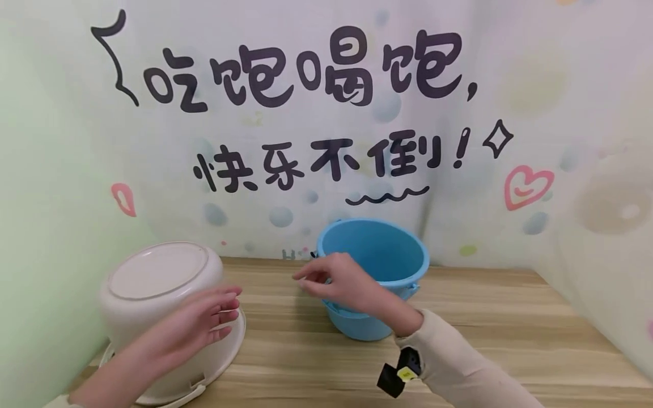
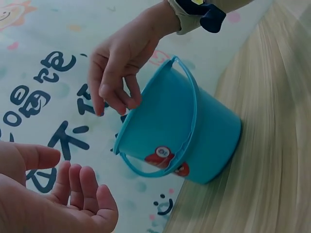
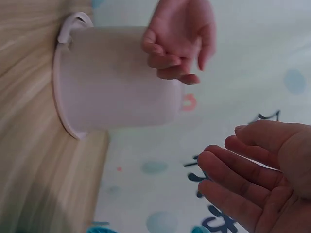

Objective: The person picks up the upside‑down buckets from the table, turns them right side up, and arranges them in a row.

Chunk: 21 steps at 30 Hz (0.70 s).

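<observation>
A pale, off-white bucket [image 1: 153,277] stands upside down at the left of the table, its base up and its rim on the wood. My left hand [image 1: 199,320] hovers in front of it, fingers loosely bent and holding nothing. To the right a blue bucket [image 1: 367,328] stands upright, mouth up. In the left wrist view its handle [image 2: 197,111] hangs across its side, near a red sticker [image 2: 160,156]. My right hand [image 1: 342,280] is in the air before the blue bucket's rim, fingers relaxed, with nothing in them; it hides part of that rim.
Both buckets stand on a wood-grain table [image 1: 285,362]. Behind them hangs a pale printed cloth [image 1: 285,130] with large black characters, hearts and dots, reaching down to the table's back edge. A small black device [image 1: 400,374] is strapped at the right wrist.
</observation>
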{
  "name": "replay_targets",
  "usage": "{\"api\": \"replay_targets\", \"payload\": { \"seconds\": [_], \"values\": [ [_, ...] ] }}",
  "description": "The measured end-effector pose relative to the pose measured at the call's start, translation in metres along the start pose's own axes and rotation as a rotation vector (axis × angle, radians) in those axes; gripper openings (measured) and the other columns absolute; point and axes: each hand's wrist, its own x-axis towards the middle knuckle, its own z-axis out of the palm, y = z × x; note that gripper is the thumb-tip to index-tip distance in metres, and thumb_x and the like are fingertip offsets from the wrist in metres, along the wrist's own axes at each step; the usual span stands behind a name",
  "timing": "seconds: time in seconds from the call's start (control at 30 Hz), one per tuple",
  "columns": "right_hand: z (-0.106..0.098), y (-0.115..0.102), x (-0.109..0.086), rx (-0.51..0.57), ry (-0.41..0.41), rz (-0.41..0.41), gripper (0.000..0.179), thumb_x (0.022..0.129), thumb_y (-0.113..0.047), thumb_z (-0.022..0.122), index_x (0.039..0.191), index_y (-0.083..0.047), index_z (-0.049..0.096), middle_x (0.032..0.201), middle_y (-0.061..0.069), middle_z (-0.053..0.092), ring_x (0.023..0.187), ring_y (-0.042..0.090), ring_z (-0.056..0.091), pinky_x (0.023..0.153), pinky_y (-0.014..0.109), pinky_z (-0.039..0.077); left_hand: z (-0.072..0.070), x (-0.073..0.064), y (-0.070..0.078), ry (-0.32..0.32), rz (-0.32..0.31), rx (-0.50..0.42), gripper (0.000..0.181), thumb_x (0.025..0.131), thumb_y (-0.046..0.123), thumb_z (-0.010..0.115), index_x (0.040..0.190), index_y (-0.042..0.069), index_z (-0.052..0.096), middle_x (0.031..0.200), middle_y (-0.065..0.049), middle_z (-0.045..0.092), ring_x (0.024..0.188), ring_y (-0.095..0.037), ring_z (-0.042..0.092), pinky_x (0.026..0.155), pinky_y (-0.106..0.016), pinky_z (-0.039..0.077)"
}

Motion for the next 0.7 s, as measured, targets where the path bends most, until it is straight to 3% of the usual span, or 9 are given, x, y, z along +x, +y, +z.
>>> {"api": "replay_targets", "payload": {
  "seconds": [0.2,0.5,0.7],
  "values": [
    [0.03,-0.001,0.016,0.014,-0.127,0.048,0.019,0.089,-0.012,0.06,0.104,-0.005,0.068,0.09,0.001,0.068,0.067,0.0,0.054,0.061,0.018,0.046,-0.018,-0.016,-0.004,0.012,0.03,0.013,0.02,0.097,0.019,0.043,0.116,0.013,0.049,0.097,0.004,0.052,0.091,-0.011,0.053,0.08,-0.027,0.044],
    [0.064,0.006,0.029,-0.018,-0.216,0.077,0.017,0.089,-0.015,0.061,0.103,-0.008,0.069,0.088,-0.006,0.065,0.073,-0.003,0.054,0.065,0.013,0.045,-0.042,-0.039,-0.017,-0.011,-0.015,0.029,0.019,0.098,0.018,0.041,0.111,0.017,0.055,0.099,0.003,0.055,0.092,-0.012,0.055,0.081,-0.028,0.045],
    [0.085,0.012,0.038,-0.013,-0.249,0.054,0.017,0.088,-0.013,0.062,0.102,-0.006,0.069,0.084,-0.007,0.065,0.071,-0.003,0.054,0.063,0.011,0.044,-0.068,-0.057,-0.033,-0.163,-0.029,-0.005,0.028,0.1,0.013,0.034,0.112,0.023,0.057,0.102,0.004,0.055,0.094,-0.011,0.054,0.081,-0.027,0.044]
  ]
}}
